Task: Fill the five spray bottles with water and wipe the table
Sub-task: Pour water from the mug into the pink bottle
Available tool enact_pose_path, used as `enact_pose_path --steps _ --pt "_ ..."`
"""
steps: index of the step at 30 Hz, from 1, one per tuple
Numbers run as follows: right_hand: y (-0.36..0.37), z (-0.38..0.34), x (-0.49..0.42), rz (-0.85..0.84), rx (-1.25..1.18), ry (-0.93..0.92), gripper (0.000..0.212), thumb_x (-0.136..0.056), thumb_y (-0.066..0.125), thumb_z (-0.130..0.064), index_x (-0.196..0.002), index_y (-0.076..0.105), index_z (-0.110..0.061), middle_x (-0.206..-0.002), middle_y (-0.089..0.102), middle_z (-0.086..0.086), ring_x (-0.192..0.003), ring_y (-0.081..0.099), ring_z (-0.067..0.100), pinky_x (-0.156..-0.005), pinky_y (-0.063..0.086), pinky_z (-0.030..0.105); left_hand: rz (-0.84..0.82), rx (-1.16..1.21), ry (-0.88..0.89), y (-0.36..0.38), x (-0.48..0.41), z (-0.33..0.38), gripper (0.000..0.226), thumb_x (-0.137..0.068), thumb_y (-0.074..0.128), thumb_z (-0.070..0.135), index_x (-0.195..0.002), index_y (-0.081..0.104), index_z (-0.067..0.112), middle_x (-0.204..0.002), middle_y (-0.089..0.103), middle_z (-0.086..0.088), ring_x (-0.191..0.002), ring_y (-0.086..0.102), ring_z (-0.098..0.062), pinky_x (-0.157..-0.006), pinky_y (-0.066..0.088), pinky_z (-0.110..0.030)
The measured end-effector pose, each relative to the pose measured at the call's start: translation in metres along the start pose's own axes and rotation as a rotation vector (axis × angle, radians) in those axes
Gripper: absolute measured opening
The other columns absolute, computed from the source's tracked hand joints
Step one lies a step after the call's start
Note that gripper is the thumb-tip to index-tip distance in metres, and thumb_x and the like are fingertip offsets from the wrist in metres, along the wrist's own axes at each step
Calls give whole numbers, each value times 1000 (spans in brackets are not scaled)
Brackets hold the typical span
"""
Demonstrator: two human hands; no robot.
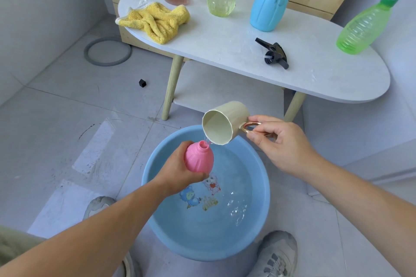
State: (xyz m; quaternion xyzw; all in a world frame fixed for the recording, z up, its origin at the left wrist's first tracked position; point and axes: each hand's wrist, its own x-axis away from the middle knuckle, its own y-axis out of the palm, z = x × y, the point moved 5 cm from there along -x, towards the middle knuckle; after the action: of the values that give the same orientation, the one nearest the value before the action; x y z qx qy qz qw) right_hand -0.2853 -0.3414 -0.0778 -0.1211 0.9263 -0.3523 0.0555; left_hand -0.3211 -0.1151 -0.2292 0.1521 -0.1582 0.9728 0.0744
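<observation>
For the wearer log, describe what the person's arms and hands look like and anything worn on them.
Both forearms are bare as far as the frame shows them; no sleeve or cuff comes into view. The left hand and right hand are ungloved, with no ring, watch, bracelet or marking visible. The one nail that shows clearly, on the right thumb, looks short and unpainted.

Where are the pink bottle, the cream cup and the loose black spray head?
pink bottle (199,159): head view, ribbed shoulder below its open neck.
cream cup (237,111): head view, outer side wall near the handle.
black spray head (275,51): head view, middle of its body.
</observation>
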Motion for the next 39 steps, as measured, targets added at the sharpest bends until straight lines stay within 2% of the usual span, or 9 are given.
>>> enact_pose_path --steps 5,11,14,22,26,32,36,37,39 --pt "0 0 0 -3 22 -5 12 -90 68 -15 -89 78 -10 -118 66 -4 -119 52 -9 -84 39 1 -3 -10 2 0 1 0 81 -66 93 18 -126 43 39 -113 56 14 -99 62 -12 -63 57 -20" --pt "0 0 0 -13 62 -11 11 -90 68 -23 -88 78 -19 -128 63 -7 -121 52 -7 -91 39 4 -1 -15 0 0 0 -1 82 -65 94 20 -126 43 40 -114 56 14 -99 62 -13 -64 58 -22" --pt "0 -2 0 -22 87 -19 12 -90 68 -26 -87 78 -20 -130 61 -8 -122 51 -7 -87 41 4 -1 -19 0 0 -1 -2 83 -64 94 21 -127 43 40 -115 56 13 -100 62 -13 -66 60 -24" --pt "-1 -6 2 -12 134 -48 14 -90 67 -31 -84 76 -22 -133 60 -11 -114 54 -10 -76 50 28 -1 -32 5 1 -2 -5 84 -63 95 23 -128 45 38 -116 57 12 -102 62 -14 -71 62 -29" --pt "0 -9 2 -30 159 -79 16 -91 66 -29 -83 76 -20 -133 60 -10 -115 53 -6 -59 40 11 3 -38 9 1 -2 -5 82 -63 95 22 -126 45 39 -115 57 13 -101 62 -13 -72 62 -29" --pt "0 -8 2 -42 169 -83 14 -90 66 -28 -85 76 -20 -134 58 -11 -113 55 0 -57 39 10 2 -43 11 1 -3 -5 83 -63 95 23 -126 44 41 -115 57 14 -102 62 -12 -72 62 -29" --pt "1 -8 1 -57 174 -91 12 -91 66 -27 -83 75 -24 -134 58 -11 -121 54 6 -65 36 6 -1 -50 9 2 -4 -7 84 -62 95 24 -127 44 40 -115 57 13 -102 62 -13 -71 62 -29" --pt "2 -8 1 -61 179 -101 12 -91 67 -26 -82 75 -24 -133 59 -10 -123 54 8 -71 37 8 -1 -53 10 2 -4 -7 84 -61 95 25 -127 45 40 -116 57 13 -102 62 -13 -71 62 -30" --pt "3 -8 1 -67 191 -119 12 -91 67 -24 -82 75 -23 -133 59 -9 -124 54 12 -88 43 24 0 -56 12 1 -5 -7 84 -61 95 25 -127 45 39 -116 58 12 -102 62 -14 -72 63 -30"
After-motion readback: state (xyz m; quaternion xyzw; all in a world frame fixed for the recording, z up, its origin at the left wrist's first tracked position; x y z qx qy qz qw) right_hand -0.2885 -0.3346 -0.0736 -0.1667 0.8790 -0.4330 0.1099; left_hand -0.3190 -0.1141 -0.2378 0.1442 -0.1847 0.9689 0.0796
